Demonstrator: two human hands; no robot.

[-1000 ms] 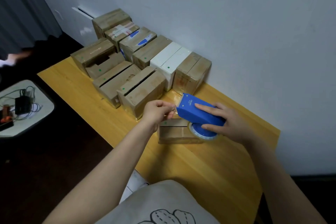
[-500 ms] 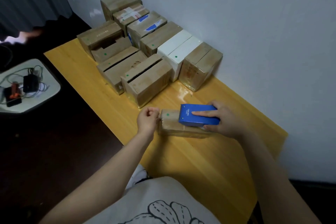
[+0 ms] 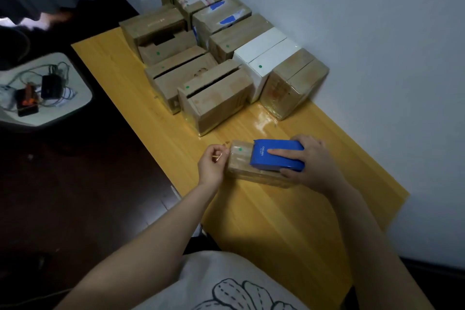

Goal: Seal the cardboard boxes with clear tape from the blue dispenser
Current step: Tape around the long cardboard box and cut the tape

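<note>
Two hands on one little box here. The small cardboard box (image 3: 240, 160) lies on its side on the yellow wooden table (image 3: 276, 221), toward the near edge and a bit apart from the rest of the boxes. It's plain brown, long and low. Its faces look glossy, like they're already wrapped in clear film, and there's a green dot sticker (image 3: 240, 149) on the top near the left end.

The blue dispenser (image 3: 274, 158) sits flat on top of that box and covers everything but the left end. It's a chunky rounded block in bright blue, with small white lettering at its left edge. The right hand (image 3: 310, 161) grips it. The index finger lies straight along the top, the thumb is tucked against the near side, and the other fingers wrap round the right end.

The left hand (image 3: 212, 167) is at the box's left end, fingers curled in. Thumb and forefinger pinch a thin pale sliver, which looks like the tape end (image 3: 218, 157). The tape itself is clear and hard to make out, so I can't tell how far it's stuck down.

Behind all this, a cluster of brown boxes (image 3: 214, 98) stands in two rough rows along the wall (image 3: 377, 33). Several have green dots, a couple have open slits in the top, and one at the right end is really shiny. Two white boxes (image 3: 266, 58) sit side by side among them. Off to the left is a white side table (image 3: 80, 98) with some cables and gadgets (image 3: 50, 85).
</note>
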